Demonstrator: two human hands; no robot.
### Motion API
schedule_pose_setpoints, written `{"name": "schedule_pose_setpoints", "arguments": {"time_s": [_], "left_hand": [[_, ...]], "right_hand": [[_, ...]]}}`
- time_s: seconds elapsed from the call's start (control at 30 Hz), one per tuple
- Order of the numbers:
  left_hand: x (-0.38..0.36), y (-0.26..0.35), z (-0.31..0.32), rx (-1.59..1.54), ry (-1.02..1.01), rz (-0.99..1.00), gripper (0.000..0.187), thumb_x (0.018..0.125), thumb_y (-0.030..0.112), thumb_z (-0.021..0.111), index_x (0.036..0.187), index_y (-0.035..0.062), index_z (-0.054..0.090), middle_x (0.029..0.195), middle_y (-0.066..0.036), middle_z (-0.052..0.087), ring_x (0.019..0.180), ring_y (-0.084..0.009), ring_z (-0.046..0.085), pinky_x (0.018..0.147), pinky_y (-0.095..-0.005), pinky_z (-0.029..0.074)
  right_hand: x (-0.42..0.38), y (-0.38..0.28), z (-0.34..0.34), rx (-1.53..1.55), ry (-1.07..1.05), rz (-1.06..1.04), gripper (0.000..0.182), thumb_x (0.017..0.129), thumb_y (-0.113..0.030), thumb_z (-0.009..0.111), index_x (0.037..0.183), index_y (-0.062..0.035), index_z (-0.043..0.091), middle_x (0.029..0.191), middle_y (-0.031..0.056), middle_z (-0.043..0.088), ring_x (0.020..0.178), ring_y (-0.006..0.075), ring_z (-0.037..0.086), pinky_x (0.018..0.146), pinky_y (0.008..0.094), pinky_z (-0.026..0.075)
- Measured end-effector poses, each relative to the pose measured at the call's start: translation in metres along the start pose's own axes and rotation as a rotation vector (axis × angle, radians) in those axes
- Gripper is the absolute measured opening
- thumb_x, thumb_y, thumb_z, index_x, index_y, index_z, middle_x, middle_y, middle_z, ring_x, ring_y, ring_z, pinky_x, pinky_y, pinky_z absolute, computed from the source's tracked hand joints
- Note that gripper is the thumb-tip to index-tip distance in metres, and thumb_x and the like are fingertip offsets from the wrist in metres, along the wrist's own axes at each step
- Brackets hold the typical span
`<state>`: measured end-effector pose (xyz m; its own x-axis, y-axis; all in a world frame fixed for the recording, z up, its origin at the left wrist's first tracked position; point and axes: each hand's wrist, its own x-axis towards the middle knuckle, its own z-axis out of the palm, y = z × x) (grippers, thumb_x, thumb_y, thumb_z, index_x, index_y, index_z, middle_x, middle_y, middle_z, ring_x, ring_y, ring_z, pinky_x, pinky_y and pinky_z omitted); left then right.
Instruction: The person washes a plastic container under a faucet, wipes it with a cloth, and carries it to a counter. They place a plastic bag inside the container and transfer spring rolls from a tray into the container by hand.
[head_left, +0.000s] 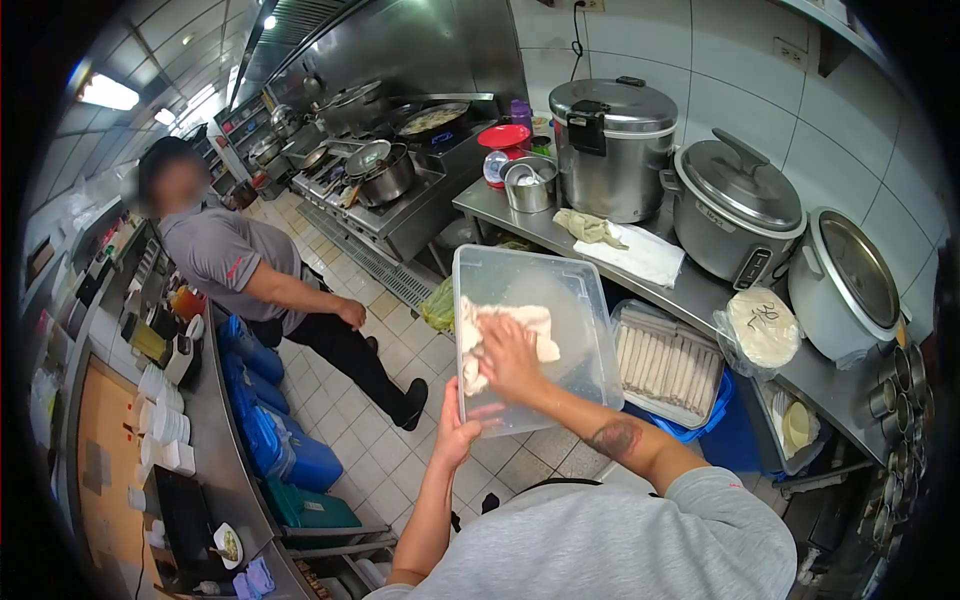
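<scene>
- Held up over the kitchen aisle: clear plastic container [530, 335], tilted with its open side toward the camera, long axis running up and away from the body.
- Left hand [455, 432] clenched on the container's lower near edge, bearing it from beneath.
- Right hand [508, 355] inside the container, palm pressed flat on a white cloth [500, 335] against the bottom; fingers spread over the cloth, grip hard to judge, seemingly pressing rather than pinching.
- Cloth directly under the right hand, bunched toward the container's left half; right hand nearer to it, left hand below and just outside the wall.
- To the right, on the steel tabletop [700, 295]: tray of pale rolls [668, 360], bagged stack of flat rounds [762, 325], three rice cookers [612, 145].
- Co-worker in grey shirt [235, 255] standing well apart at left, by the stove line.
- Hidden or unclear: container's far rim behind the cloth, left-hand fingers behind the wall, frame edges dark and warped.
</scene>
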<state>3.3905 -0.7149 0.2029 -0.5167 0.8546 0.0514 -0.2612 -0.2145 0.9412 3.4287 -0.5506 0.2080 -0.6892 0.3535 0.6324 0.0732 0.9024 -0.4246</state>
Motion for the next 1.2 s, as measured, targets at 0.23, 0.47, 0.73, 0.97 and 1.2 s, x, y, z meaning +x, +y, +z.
{"name": "schedule_pose_setpoints", "arguments": {"time_s": [0.23,0.47,0.73,0.97,1.2], "left_hand": [[-0.010,0.019,0.000,-0.262,0.080,0.306,0.076,0.060,-0.003,0.041,0.135,0.0009,0.030,0.137,-0.023,0.038,0.103,-0.0460,0.058,0.083,-0.0487,0.054],[0.001,0.005,-0.013,-0.340,0.241,0.329,0.073,0.063,0.000,0.044,0.135,-0.0009,0.033,0.135,-0.022,0.041,0.102,-0.0441,0.059,0.082,-0.0476,0.055],[0.007,-0.011,-0.014,-0.332,0.267,0.324,0.078,0.061,-0.003,0.044,0.138,-0.0001,0.030,0.138,-0.018,0.039,0.110,-0.0431,0.054,0.087,-0.0489,0.052],[-0.002,-0.003,-0.029,-0.358,0.256,0.271,0.077,0.063,-0.003,0.042,0.138,-0.0006,0.029,0.138,-0.019,0.039,0.110,-0.0444,0.054,0.089,-0.0509,0.051],[0.018,-0.020,-0.004,-0.423,0.248,0.202,0.075,0.065,0.000,0.044,0.138,-0.0048,0.028,0.138,-0.020,0.038,0.118,-0.0331,0.051,0.093,-0.0405,0.049]], "right_hand": [[0.059,0.062,-0.030,0.070,0.123,0.173,0.057,0.077,-0.030,0.064,0.127,-0.0076,0.048,0.131,0.0132,0.045,0.123,0.0379,0.038,0.093,0.0538,0.034],[-0.021,0.065,-0.020,0.074,0.006,0.188,0.059,0.079,-0.019,0.061,0.134,-0.0083,0.041,0.145,0.0216,0.028,0.133,0.0434,0.026,0.106,0.0519,0.027],[-0.049,0.057,-0.054,0.274,-0.490,-0.080,0.074,0.074,-0.007,0.067,0.140,-0.0256,0.038,0.151,0.0114,0.022,0.138,0.0372,0.020,0.113,0.0473,0.018],[-0.079,0.061,-0.052,0.140,-0.494,-0.226,0.084,0.068,-0.011,0.073,0.141,-0.0286,0.036,0.151,0.0062,0.024,0.137,0.0377,0.022,0.110,0.0528,0.022],[-0.021,0.008,-0.026,0.186,-0.390,-0.113,0.078,0.062,-0.005,0.067,0.134,-0.0218,0.044,0.143,0.0049,0.036,0.138,0.0338,0.023,0.105,0.0618,0.019]]}}
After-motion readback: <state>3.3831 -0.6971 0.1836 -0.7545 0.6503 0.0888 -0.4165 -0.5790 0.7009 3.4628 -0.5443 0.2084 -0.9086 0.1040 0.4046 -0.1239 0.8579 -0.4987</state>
